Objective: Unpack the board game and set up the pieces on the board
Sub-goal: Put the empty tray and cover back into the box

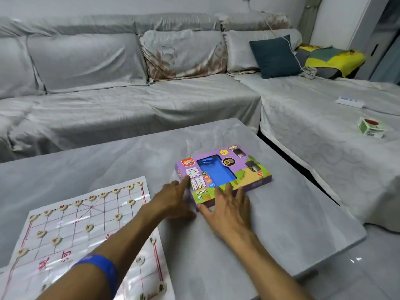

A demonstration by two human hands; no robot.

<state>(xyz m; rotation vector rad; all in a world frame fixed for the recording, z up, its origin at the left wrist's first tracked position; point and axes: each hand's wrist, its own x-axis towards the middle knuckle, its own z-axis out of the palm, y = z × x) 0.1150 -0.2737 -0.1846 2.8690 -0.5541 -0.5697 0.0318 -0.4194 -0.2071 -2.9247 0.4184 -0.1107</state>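
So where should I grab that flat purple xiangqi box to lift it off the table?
Grip the flat purple cardboard game box by its two long edges, fingers coming from the near short end. It lies flat and thin, so nothing on top offers a hold.

Box lid, big characters: the game box (pixel 225 174) under my fingers reads 象棋
Box lid, below those: XIANG QI
Board and pieces: red characters, too blurred to read
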